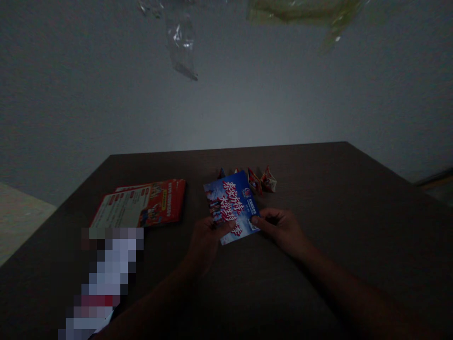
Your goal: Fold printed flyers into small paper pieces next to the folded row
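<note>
1. Head view, center: a person's left hand [207, 240] and right hand [286, 231] grip a blue leaflet [231, 196] over the dark table [336, 189], thumbs pressed on its printed face, the other fingers mostly hidden
2. Head view, just beyond the leaflet: folded paper pieces [269, 182] sit on the table, two in clear sight, tips of others showing past its far edge; these look finished
3. Head view, left: a stack of red leaflets [166, 203] lies flat, apparently unfolded; the held sheet shows no clear crease, its folding seemingly barely begun, if at all
</note>
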`<action>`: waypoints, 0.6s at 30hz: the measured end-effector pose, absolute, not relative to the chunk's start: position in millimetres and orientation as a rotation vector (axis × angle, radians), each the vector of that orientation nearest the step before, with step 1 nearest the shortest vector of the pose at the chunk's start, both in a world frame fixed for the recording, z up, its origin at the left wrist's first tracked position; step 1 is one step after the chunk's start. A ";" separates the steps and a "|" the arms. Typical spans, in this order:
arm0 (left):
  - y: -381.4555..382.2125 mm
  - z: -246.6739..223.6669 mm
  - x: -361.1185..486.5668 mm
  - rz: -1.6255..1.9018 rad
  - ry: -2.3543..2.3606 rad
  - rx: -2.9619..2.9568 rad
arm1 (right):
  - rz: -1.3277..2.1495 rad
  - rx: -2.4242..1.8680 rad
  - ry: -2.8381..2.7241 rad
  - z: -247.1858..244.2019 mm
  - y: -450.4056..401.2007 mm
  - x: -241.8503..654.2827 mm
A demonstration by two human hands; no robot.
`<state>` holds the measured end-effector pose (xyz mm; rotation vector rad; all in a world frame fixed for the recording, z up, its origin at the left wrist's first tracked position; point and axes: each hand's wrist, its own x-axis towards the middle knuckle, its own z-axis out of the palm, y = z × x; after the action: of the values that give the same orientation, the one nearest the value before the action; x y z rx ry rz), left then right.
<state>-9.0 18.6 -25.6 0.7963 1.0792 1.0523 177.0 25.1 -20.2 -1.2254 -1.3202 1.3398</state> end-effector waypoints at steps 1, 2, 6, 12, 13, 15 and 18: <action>18.4 -25.9 -8.7 1.051 1.085 0.803 | 1.350 -1.232 -1.319 -21.9 25.8 177.2; 18.2 -25.8 -8.4 1.052 1.104 0.814 | 1.359 -1.240 -1.319 -23.5 26.5 177.1; 16.9 -19.9 -7.3 1.093 1.277 0.906 | 1.224 -1.303 -1.363 -27.1 27.9 174.6; 17.8 -13.5 -10.2 1.175 1.575 1.338 | 0.520 -1.370 -1.567 -15.6 14.7 164.7; 18.4 -14.9 -11.4 1.197 1.609 1.466 | 0.537 -1.307 -1.630 -14.0 11.1 160.8; 19.3 -19.0 -14.2 1.245 1.635 1.791 | 0.646 -1.208 -1.665 -12.7 4.4 151.3; 19.3 -23.9 -18.5 1.243 1.505 2.303 | 0.803 -1.179 -1.580 -13.9 -2.2 137.2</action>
<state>-18.5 19.3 -23.9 2.3027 1.5050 1.2429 137.2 -2.2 -13.9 -1.1791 -1.5804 0.8031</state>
